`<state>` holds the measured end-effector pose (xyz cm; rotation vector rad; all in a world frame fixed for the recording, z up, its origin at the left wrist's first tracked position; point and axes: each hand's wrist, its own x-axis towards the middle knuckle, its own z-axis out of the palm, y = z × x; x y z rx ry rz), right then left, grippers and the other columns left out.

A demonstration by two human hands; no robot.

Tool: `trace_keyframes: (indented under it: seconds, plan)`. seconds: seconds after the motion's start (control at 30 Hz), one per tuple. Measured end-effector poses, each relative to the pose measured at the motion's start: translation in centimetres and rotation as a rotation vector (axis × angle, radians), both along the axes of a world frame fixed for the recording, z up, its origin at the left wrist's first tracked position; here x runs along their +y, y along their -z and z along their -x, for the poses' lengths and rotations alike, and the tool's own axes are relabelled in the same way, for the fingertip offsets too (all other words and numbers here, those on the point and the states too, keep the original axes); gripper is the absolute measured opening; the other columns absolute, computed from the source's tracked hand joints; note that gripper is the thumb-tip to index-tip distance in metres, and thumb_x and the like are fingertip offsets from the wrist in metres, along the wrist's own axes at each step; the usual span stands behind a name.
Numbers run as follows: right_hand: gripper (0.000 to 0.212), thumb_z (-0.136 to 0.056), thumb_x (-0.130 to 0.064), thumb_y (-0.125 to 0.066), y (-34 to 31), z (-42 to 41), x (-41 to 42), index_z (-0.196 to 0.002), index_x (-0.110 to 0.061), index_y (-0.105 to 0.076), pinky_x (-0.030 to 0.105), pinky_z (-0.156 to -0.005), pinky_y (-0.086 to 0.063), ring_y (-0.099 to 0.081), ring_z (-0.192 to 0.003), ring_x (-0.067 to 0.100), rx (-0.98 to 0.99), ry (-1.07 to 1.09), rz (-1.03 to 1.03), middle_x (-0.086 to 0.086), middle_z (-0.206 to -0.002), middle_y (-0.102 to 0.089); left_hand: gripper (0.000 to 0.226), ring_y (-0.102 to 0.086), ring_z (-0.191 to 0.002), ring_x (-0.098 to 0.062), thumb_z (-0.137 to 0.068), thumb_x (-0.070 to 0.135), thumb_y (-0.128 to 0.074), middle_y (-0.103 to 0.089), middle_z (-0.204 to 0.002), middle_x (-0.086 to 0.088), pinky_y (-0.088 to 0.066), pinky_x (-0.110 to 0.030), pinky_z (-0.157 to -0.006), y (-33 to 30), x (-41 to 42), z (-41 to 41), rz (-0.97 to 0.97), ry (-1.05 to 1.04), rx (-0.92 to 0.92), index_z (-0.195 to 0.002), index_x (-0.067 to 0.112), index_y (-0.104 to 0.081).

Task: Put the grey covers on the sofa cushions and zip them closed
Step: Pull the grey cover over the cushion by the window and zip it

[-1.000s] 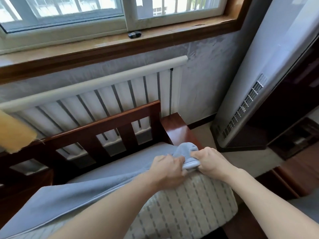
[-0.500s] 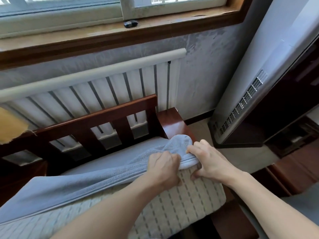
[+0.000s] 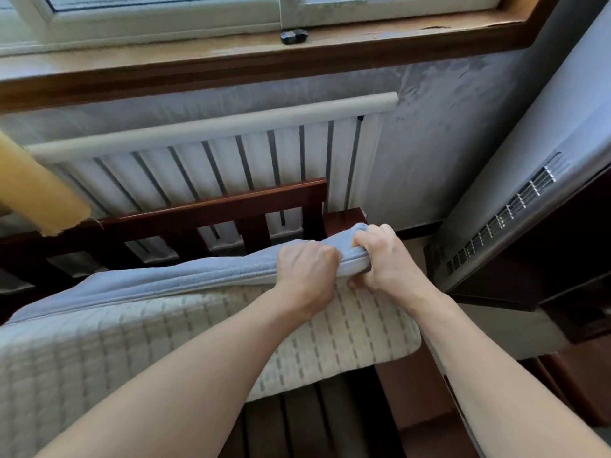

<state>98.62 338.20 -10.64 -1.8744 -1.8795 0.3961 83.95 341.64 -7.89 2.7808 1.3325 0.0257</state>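
Note:
A long sofa cushion (image 3: 205, 338) with a pale dashed-stripe ticking lies tilted on the wooden sofa, its near face bare. The grey cover (image 3: 172, 279) is draped over its top and far side, with the hem running along the upper edge. My left hand (image 3: 305, 271) grips the cover's hem in a fist near the cushion's right end. My right hand (image 3: 385, 259) grips the bunched corner of the cover just to the right of it, fingers curled over the top and thumb underneath. No zip is visible.
The dark wooden sofa back (image 3: 211, 216) and armrest (image 3: 344, 218) stand behind the cushion, with a white radiator (image 3: 231, 160) and window sill behind them. A tall white air conditioner (image 3: 515, 180) stands at the right. A yellow foam piece (image 3: 36, 193) juts in at the left.
The cushion's right end has been lifted and tipped up towards me. Both hands have shifted their hold, bunching the cover's corner higher over the cushion's corner.

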Motion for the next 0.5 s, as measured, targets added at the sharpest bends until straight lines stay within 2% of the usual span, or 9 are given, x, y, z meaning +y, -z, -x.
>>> trace_keyframes:
  seconds: [0.13, 0.2, 0.3, 0.4, 0.43, 0.5]
  plan:
    - [0.03, -0.067, -0.003, -0.066, -0.2, 0.1, 2.7, -0.065, -0.019, -0.04, 0.035, -0.065, -0.035, -0.033, -0.077, 0.017, 0.071, 0.068, -0.058, -0.013, -0.07, -0.034, 0.02, -0.06, -0.084, -0.026, -0.078, 0.008, -0.052, -0.062, -0.084, -0.001, -0.025, -0.032, -0.063, 0.0, 2.0, -0.7, -0.066, -0.039, 0.013, -0.08, 0.028, -0.051]
    - [0.025, -0.069, 0.001, -0.062, -0.6, 0.0, 5.0, -0.065, -0.017, -0.044, 0.037, -0.068, -0.04, -0.035, -0.079, 0.018, 0.074, 0.117, -0.071, -0.006, -0.075, -0.044, 0.02, -0.058, -0.084, -0.026, -0.078, 0.005, -0.047, -0.062, -0.085, -0.001, -0.023, -0.032, -0.065, -0.2, 3.6, -1.1, -0.136, -0.086, -0.026, -0.079, 0.025, -0.052]
    - [0.01, -0.07, -0.003, -0.064, -1.0, -0.4, 7.7, -0.065, -0.006, -0.055, 0.037, -0.068, -0.04, -0.042, -0.078, 0.023, 0.153, 0.167, -0.16, 0.009, -0.078, -0.057, 0.026, -0.054, -0.075, -0.028, -0.075, 0.007, -0.036, -0.056, -0.076, -0.004, -0.035, -0.036, -0.068, 0.5, 4.8, -1.7, -0.365, -0.206, -0.13, -0.082, 0.016, -0.059]
    - [0.01, -0.069, -0.002, -0.065, -0.5, -1.1, 8.5, -0.066, -0.006, -0.057, 0.025, -0.062, -0.03, -0.043, -0.074, 0.022, 0.189, 0.152, -0.32, 0.0, -0.072, -0.05, 0.027, -0.051, -0.077, -0.029, -0.074, 0.009, -0.036, -0.053, -0.08, -0.006, -0.041, -0.043, -0.076, 2.4, 5.0, -2.0, -0.438, -0.273, -0.309, -0.087, 0.014, -0.059]
    - [0.011, -0.069, 0.0, -0.064, -0.2, -1.3, 8.5, -0.068, -0.008, -0.057, 0.025, -0.063, -0.031, -0.043, -0.074, 0.022, 0.18, 0.16, -0.369, -0.004, -0.072, -0.047, 0.027, -0.05, -0.078, -0.03, -0.073, 0.01, -0.037, -0.052, -0.082, -0.006, -0.039, -0.043, -0.078, 3.0, 5.4, -2.1, -0.429, -0.263, -0.353, -0.089, 0.013, -0.059]
    - [0.015, -0.067, 0.003, -0.059, 0.1, -1.3, 8.8, -0.071, -0.012, -0.057, 0.034, -0.065, -0.04, -0.048, -0.075, 0.024, 0.154, 0.213, -0.422, -0.006, -0.072, -0.048, 0.028, -0.049, -0.08, -0.029, -0.073, 0.01, -0.039, -0.051, -0.083, -0.005, -0.033, -0.039, -0.08, 3.4, 6.4, -2.2, -0.424, -0.256, -0.407, -0.091, 0.013, -0.059]
